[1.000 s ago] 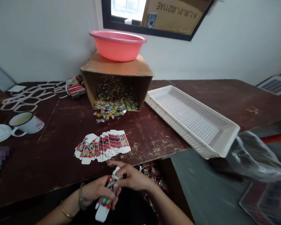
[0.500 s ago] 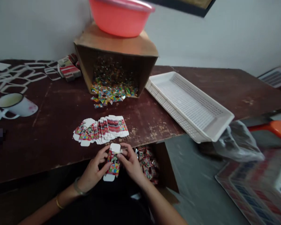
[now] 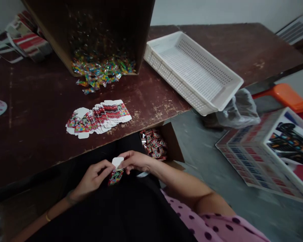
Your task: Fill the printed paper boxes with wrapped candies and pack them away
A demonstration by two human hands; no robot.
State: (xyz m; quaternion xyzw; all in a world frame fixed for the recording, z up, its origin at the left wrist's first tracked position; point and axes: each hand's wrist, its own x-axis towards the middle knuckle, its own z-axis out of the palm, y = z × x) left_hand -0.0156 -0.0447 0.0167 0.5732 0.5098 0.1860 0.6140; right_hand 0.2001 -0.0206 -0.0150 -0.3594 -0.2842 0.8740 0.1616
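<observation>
Below the near edge of the table, my left hand and right hand pinch a small colourful printed cardboard carton; folding its white flap wants fingertips tight at the crease.

On the bench, a box lies on its side at the far left, with sweets spilling out before it. Nearer lies a fan of flat cartons. A tray sits right. Nearest, off the bench edge, a small carton is between the left hand and right hand.
</observation>
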